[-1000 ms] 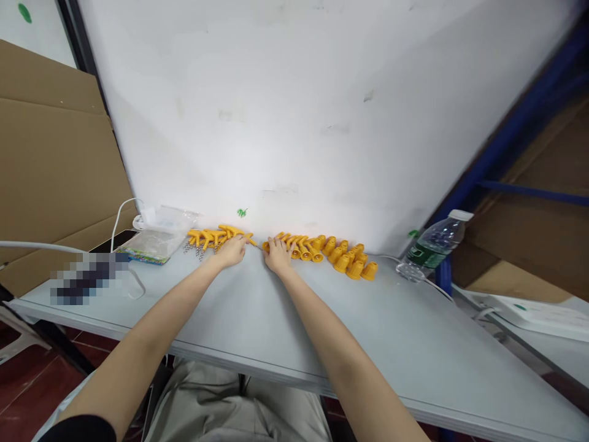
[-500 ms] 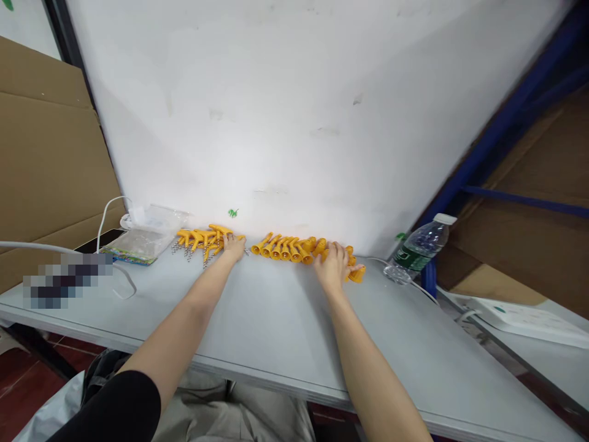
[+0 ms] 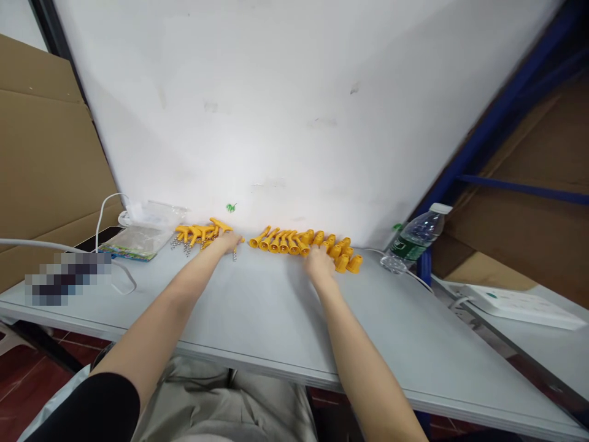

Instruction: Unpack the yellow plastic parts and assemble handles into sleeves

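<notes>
On the left of the table, my left hand is closed at the right end of a pile of yellow-handled corkscrews. A corkscrew's metal spiral pokes out below its fingers, with a bit of yellow handle beside them. My right hand has its fingers curled, in front of a group of yellow bell-shaped cups. What its fingertips hold is hidden. Between the hands lies a row of yellow funnel-shaped pieces with stems, their wide mouths facing me.
A white wall backs the table. Clear plastic packets, a white cable and a cardboard sheet are at the left. To the right are a water bottle leaning at a tilt and a white power strip.
My right hand has drawn left and towards me, off the cups, and its fingers have curled. My left hand has shifted slightly left, and the spiral beside it now points down.
</notes>
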The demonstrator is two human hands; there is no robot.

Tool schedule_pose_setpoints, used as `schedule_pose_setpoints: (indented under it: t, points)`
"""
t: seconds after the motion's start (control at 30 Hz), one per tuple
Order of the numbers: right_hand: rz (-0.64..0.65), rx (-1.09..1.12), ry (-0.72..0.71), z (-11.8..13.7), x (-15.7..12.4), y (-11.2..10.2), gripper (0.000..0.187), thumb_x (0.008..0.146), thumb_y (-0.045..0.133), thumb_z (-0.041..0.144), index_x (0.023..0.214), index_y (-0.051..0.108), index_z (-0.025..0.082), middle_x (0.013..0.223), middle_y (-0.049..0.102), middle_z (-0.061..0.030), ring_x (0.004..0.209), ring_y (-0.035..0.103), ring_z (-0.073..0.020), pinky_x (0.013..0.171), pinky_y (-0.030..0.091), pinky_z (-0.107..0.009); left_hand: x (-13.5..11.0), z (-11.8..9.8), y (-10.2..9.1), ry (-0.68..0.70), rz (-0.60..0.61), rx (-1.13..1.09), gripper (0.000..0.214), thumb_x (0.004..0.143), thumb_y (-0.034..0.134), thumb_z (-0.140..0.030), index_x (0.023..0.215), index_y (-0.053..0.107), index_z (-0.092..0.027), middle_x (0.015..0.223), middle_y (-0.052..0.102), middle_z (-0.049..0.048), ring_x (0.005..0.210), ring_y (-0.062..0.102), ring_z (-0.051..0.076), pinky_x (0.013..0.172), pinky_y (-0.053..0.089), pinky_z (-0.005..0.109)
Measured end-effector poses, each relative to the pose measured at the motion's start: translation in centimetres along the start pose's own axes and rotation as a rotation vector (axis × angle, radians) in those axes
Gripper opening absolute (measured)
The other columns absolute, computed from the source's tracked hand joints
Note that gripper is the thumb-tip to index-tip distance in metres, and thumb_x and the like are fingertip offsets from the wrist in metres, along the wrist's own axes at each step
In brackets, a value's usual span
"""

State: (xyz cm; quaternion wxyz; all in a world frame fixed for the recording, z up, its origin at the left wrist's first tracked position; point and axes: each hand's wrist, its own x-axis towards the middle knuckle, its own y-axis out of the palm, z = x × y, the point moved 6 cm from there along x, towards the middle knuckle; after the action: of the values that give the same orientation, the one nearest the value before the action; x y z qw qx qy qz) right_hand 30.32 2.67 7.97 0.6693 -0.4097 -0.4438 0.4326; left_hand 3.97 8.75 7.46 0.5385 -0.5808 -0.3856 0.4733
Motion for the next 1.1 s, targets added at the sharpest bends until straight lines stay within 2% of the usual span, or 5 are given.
schedule_pose_setpoints:
  t: [0.3,0.6,0.73,0.9,1.1]
  points:
    - [0.067,0.352,-0.169,3.3,-0.1,2.9,0.014,0.082,0.058,0.027,0.090,0.056,0.016,0.084,0.063,-0.0099,0.081,0.061,-0.0241,0.072,0.047,-0.033,-2.0,-1.5,-0.7,0.138,-0.122,-0.082,0.029,0.081,0.043,-0.007,0.096,0.062,-0.022,0.100,0.063,0.0079,0.098,0.059,0.024,0.103,0.033,0.046]
    - [0.039,0.455,-0.146,5.4,1.2,4.4,0.018,0.073,0.067,0.030,0.080,0.054,0.019,0.071,0.061,-0.0047,0.071,0.060,-0.0239,0.067,0.046,-0.034,-4.2,1.1,-0.9,-0.004,-0.368,-1.013,0.030,0.082,0.052,-0.013,0.109,0.052,-0.024,0.074,0.053,-0.0038,0.060,0.052,0.009,0.060,0.045,0.021]
    - [0.018,0.503,-0.164,6.4,0.6,4.8,0.021,0.074,0.068,0.034,0.079,0.053,0.019,0.073,0.062,-0.0048,0.070,0.059,-0.0222,0.063,0.044,-0.032,-5.4,1.6,1.0,-0.053,-0.425,-1.249,0.030,0.084,0.051,-0.013,0.113,0.051,-0.022,0.081,0.058,-0.0009,0.067,0.058,0.009,0.064,0.047,0.021]
    - [0.076,0.433,-0.235,6.9,-0.9,6.0,0.022,0.073,0.069,0.034,0.074,0.054,0.019,0.075,0.062,-0.0034,0.072,0.057,-0.0188,0.066,0.042,-0.028,-6.3,1.5,3.7,-0.121,-0.509,-1.100,0.030,0.084,0.049,-0.010,0.112,0.056,-0.019,0.081,0.059,0.0022,0.074,0.059,0.013,0.075,0.050,0.029]
    - [0.075,0.350,-0.308,7.3,-1.7,6.2,0.016,0.078,0.064,0.031,0.086,0.060,0.018,0.093,0.065,-0.0072,0.094,0.058,-0.0239,0.085,0.042,-0.039,-7.0,1.4,3.4,-0.094,-0.678,-0.792,0.029,0.083,0.051,-0.013,0.111,0.061,-0.018,0.105,0.065,0.0087,0.099,0.058,0.021,0.093,0.047,0.038]
